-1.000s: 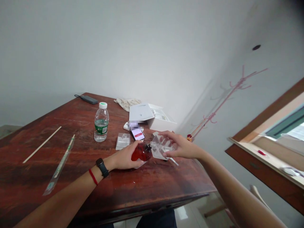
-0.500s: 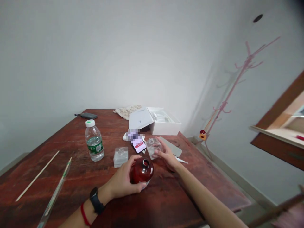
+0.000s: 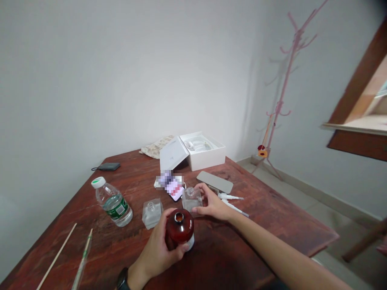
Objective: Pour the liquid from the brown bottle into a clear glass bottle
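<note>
My left hand (image 3: 161, 241) is wrapped round a dark red-brown glass bottle (image 3: 180, 227) with an uncapped round mouth and a pale label low on its side. Just beyond it, my right hand (image 3: 211, 204) grips a clear square glass bottle (image 3: 192, 201) between thumb and fingers. That bottle looks upright and has a short neck without a cap. A second clear square bottle (image 3: 152, 213) stands to the left of the red-brown one. White pump tops with thin tubes (image 3: 232, 204) lie to the right of my right hand.
A water bottle (image 3: 115, 203) stands at the left, with two thin sticks (image 3: 83, 257) nearer me. Beyond my hands lie a phone (image 3: 174, 189), a grey flat case (image 3: 215, 181) and an open white box (image 3: 207, 159). A dark pouch-like item (image 3: 109, 166) and a cloth (image 3: 155, 148) lie farther back.
My view has swung right and tilted. The clear bottle in my right hand has gone from tilted to upright and sits closer to the red-brown bottle, which my left hand still holds.
</note>
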The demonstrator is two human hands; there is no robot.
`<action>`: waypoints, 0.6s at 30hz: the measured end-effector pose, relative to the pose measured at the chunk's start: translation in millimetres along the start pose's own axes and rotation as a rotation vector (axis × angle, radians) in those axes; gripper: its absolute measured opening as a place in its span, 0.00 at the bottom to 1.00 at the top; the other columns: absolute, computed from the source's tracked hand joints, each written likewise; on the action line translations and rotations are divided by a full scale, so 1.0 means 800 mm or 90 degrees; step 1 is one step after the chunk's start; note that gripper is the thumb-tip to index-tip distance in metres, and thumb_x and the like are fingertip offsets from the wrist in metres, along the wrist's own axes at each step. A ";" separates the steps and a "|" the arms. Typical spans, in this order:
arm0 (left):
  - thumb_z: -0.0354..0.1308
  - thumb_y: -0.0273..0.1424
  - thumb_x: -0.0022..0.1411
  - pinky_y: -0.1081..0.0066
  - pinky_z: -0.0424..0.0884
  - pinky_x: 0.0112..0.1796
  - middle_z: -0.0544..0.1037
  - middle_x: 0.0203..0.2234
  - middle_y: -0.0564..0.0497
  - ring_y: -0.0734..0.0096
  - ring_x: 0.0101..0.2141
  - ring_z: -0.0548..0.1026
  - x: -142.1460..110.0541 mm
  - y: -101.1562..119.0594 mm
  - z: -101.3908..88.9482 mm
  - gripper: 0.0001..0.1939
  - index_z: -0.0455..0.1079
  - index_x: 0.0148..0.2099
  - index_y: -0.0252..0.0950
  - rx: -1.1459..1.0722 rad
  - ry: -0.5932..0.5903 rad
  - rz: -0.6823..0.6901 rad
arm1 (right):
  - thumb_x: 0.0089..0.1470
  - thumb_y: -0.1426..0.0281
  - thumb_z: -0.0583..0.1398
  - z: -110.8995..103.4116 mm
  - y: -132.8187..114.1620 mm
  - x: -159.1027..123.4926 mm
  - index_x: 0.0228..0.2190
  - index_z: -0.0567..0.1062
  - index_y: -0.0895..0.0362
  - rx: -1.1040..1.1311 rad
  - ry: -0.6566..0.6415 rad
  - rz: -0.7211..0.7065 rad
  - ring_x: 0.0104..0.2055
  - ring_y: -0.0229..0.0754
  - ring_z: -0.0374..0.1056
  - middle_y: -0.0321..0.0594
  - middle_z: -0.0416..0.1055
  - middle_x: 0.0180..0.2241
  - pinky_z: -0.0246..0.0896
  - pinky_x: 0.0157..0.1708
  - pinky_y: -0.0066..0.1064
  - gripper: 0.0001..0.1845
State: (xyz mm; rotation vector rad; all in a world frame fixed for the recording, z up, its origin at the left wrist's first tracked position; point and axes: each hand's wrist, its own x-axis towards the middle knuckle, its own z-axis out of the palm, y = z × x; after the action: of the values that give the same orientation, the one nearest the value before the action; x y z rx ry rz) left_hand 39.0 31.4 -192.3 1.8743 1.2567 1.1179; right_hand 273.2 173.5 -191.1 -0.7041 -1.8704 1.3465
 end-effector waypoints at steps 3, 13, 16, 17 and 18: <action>0.69 0.50 0.64 0.45 0.68 0.63 0.74 0.60 0.40 0.40 0.59 0.75 0.001 -0.002 -0.003 0.39 0.55 0.68 0.44 0.022 -0.006 0.014 | 0.43 0.59 0.79 -0.001 -0.007 -0.003 0.49 0.66 0.51 -0.068 0.013 -0.014 0.47 0.52 0.76 0.42 0.78 0.46 0.71 0.48 0.44 0.38; 0.60 0.68 0.65 0.44 0.61 0.68 0.66 0.67 0.37 0.37 0.67 0.66 0.000 0.004 -0.013 0.50 0.48 0.74 0.44 0.027 -0.013 0.014 | 0.41 0.62 0.80 -0.004 0.001 -0.002 0.51 0.70 0.54 -0.233 0.034 -0.024 0.49 0.56 0.74 0.45 0.78 0.46 0.68 0.51 0.48 0.39; 0.46 0.74 0.66 0.42 0.59 0.69 0.61 0.71 0.36 0.35 0.69 0.62 0.002 0.019 -0.031 0.52 0.46 0.76 0.44 0.030 0.009 0.066 | 0.43 0.62 0.79 -0.003 0.003 -0.002 0.56 0.67 0.54 -0.244 0.028 -0.028 0.49 0.54 0.76 0.45 0.79 0.47 0.69 0.52 0.47 0.44; 0.40 0.74 0.67 0.41 0.58 0.69 0.59 0.72 0.37 0.35 0.70 0.61 0.003 0.029 -0.036 0.51 0.47 0.77 0.45 0.045 0.027 0.095 | 0.43 0.62 0.79 -0.003 0.003 -0.003 0.57 0.66 0.54 -0.248 0.025 -0.029 0.50 0.54 0.76 0.46 0.79 0.47 0.69 0.52 0.47 0.44; 0.35 0.74 0.68 0.41 0.56 0.70 0.59 0.73 0.40 0.35 0.70 0.60 0.003 0.042 -0.040 0.50 0.49 0.77 0.46 0.062 0.075 0.128 | 0.44 0.62 0.79 -0.003 0.003 -0.003 0.57 0.66 0.54 -0.252 0.023 -0.030 0.51 0.55 0.76 0.46 0.78 0.48 0.69 0.52 0.47 0.44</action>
State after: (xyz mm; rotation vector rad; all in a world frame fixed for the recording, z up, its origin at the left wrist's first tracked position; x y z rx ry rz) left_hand 24.5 22.5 -149.0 2.0719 1.2261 1.3091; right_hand 276.8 173.8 -193.5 -0.8663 -2.1344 0.9331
